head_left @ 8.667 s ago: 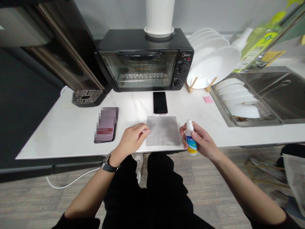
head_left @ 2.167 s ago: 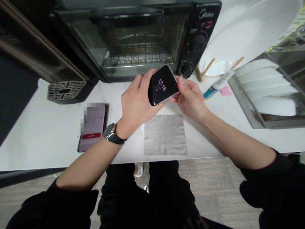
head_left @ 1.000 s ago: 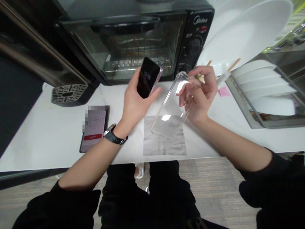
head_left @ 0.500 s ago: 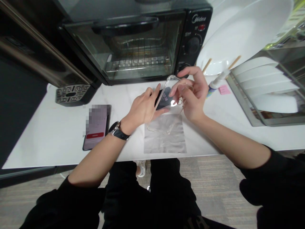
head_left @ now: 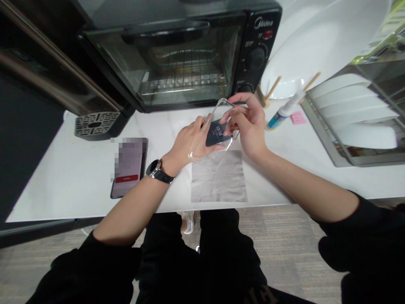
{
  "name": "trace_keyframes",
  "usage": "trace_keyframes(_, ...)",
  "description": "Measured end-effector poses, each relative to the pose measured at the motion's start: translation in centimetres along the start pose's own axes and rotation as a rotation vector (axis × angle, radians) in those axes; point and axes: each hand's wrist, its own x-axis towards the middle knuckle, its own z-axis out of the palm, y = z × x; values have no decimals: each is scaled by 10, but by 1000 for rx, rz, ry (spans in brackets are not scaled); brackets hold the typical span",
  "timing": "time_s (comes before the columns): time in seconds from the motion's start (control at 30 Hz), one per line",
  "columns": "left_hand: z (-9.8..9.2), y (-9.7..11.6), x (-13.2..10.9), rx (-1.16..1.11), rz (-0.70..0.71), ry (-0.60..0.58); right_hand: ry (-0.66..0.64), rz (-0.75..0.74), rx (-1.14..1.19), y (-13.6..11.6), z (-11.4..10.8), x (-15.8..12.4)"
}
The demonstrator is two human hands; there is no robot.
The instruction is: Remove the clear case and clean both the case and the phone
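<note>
Through the head camera I see the phone (head_left: 217, 134), lit with 13:18, held in the left hand (head_left: 189, 138), which is clamped on its sides; I cannot tell whether it touches the surface (head_left: 79, 177). The right hand (head_left: 250, 123) grips the clear case (head_left: 209, 120) in front of it. I see a grey cloth (head_left: 218, 179) just below, the spray bottle (head_left: 282, 115) to the right beside a pink note (head_left: 298, 118), and the oven (head_left: 183, 55) behind.

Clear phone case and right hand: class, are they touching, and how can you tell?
Touching. The head view shows the right hand with fingers curled around the upper edge of the clear phone case.
</note>
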Motion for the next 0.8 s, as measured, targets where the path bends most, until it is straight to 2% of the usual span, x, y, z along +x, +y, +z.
trace_keyframes(0.17,0,3,-2,2,39,46,-38,74,30,0,1,1)
trace_keyframes(0.37,4,2,0,-87,75,122,-55,164,-71,-7,1,1)
trace_keyframes(0.57,9,-2,6,-96,85,151,-46,141,-108,-6,0,1)
trace_keyframes(0.8,4,-2,5,-112,117,123,-67,95,-120,-1,-2,2)
